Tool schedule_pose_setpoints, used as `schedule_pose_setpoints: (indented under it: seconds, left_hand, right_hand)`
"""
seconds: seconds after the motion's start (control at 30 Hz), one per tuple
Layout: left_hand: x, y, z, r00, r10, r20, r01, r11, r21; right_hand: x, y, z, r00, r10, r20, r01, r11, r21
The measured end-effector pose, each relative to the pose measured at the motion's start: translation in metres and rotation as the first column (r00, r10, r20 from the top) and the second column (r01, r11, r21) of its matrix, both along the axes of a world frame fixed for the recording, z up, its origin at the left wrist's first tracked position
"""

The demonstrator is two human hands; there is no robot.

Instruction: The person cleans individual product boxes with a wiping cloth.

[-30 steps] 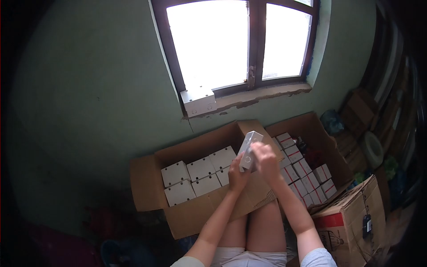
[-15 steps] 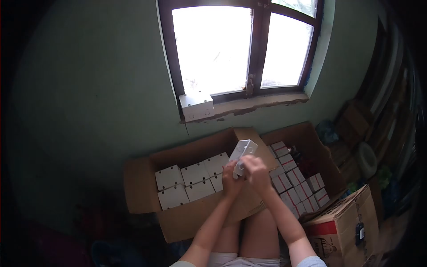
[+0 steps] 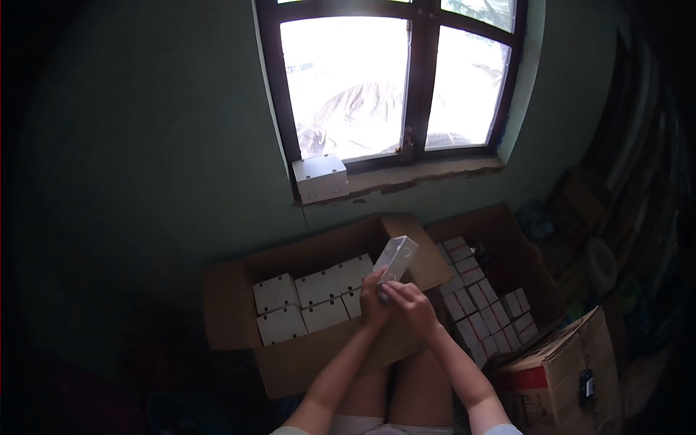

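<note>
Both of my hands hold one small white box (image 3: pixel 396 259) upright above the open cardboard carton (image 3: pixel 239 326). My left hand (image 3: pixel 373 303) grips its lower end from the left. My right hand (image 3: pixel 410 304) closes over the bottom from the right. The box has round holes on its side. Below it, several matching white boxes (image 3: pixel 312 299) lie packed in rows inside the carton.
A second open carton (image 3: pixel 507 232) to the right holds several small white-and-red packs (image 3: pixel 484 308). A closed printed carton (image 3: pixel 565 373) stands at the lower right. One white box (image 3: pixel 320 177) rests on the window sill. Clutter fills the dim right side.
The white box has tilted more upright in my hands and my right hand has slid down to its bottom end. The room looks darker.
</note>
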State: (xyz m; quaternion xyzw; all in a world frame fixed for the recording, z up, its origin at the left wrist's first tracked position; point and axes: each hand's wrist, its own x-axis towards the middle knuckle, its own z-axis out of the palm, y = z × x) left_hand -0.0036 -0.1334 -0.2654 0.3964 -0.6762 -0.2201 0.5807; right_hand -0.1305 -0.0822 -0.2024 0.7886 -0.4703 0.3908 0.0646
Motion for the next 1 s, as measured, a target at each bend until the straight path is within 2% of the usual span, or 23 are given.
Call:
schedule_pose_setpoints:
  seconds: [0.03,0.07,0.13,0.2,0.23,0.33,0.4,0.43,0.5,0.57,0.6,0.63,0.7,0.8,0.87,0.9,0.93,1.0]
  left_hand:
    - [-0.001,0.0,0.0,1.0,0.004,0.007,-0.004,1.0,0.017]
    - [-0.004,-0.001,0.001,1.0,0.001,-0.024,0.0,0.999,0.049]
    - [-0.004,0.004,0.003,0.999,0.005,-0.032,-0.001,0.994,0.11]
    - [-0.005,0.004,0.009,0.996,0.049,0.072,-0.049,0.999,0.005]
    - [-0.004,0.008,0.008,0.996,0.048,0.078,-0.049,0.999,0.012]
    - [-0.008,-0.001,0.005,0.999,0.043,0.023,-0.044,0.999,0.027]
    - [-0.004,-0.006,-0.012,0.991,0.001,-0.13,0.014,0.993,0.118]
    - [-0.003,-0.006,-0.013,0.991,0.007,-0.132,0.01,0.992,0.127]
    - [-0.001,-0.006,-0.013,0.994,0.003,-0.113,0.018,0.983,0.18]
    - [-0.003,0.001,-0.001,0.998,0.036,-0.056,-0.026,0.985,0.17]
    - [-0.005,0.0,0.001,0.998,0.067,-0.005,-0.066,0.989,0.133]
    - [-0.007,-0.002,0.002,0.994,0.099,0.039,-0.103,0.99,0.093]
    - [-0.007,-0.003,0.002,0.994,0.099,0.036,-0.101,0.993,0.058]
    - [-0.005,-0.004,0.0,0.993,0.114,-0.006,-0.113,0.991,0.067]
    - [0.0,-0.003,-0.002,0.993,0.108,-0.037,-0.099,0.977,0.19]
    - [0.001,0.0,-0.006,0.993,0.112,-0.036,-0.104,0.977,0.186]
    - [0.0,0.002,-0.01,0.993,0.12,0.001,-0.119,0.98,0.157]
    - [-0.002,-0.001,-0.005,0.993,0.114,0.029,-0.115,0.991,0.067]
  right_hand:
    - [0.004,0.007,-0.007,0.993,0.077,-0.085,-0.079,0.997,-0.022]
    - [0.002,0.0,-0.003,0.995,0.095,-0.043,-0.096,0.995,-0.029]
    - [-0.011,-0.015,0.002,0.999,-0.046,-0.029,0.046,0.999,-0.003]
    - [-0.022,-0.033,0.028,0.984,-0.146,0.098,0.151,0.988,-0.04]
    - [-0.025,-0.035,0.035,0.962,-0.202,0.181,0.208,0.978,-0.013]
    - [-0.012,-0.025,0.031,0.973,-0.158,0.168,0.165,0.986,-0.027]
    - [0.004,-0.006,0.011,0.995,0.099,0.009,-0.099,0.993,0.061]
    - [0.012,0.002,0.012,0.994,0.11,0.001,-0.11,0.989,0.101]
    - [0.009,-0.004,0.014,0.997,0.081,-0.003,-0.08,0.993,0.086]
    - [-0.001,-0.024,0.017,0.996,-0.066,0.053,0.063,0.997,0.05]
    - [-0.009,-0.036,0.021,0.983,-0.097,0.158,0.095,0.995,0.02]
    - [-0.016,-0.043,0.032,0.97,-0.205,0.134,0.203,0.979,0.03]
    - [-0.022,-0.05,0.037,0.958,-0.23,0.17,0.23,0.973,0.016]
    - [-0.009,-0.034,0.026,0.986,-0.061,0.154,0.062,0.998,0.004]
    - [0.003,-0.015,0.016,0.998,0.02,0.056,-0.024,0.998,0.066]
    - [0.009,-0.006,0.022,0.998,0.068,0.01,-0.069,0.993,0.1]
    - [0.009,-0.007,0.021,0.997,0.071,0.018,-0.073,0.994,0.087]
    - [-0.002,-0.022,0.026,0.999,-0.044,0.029,0.044,0.999,0.007]
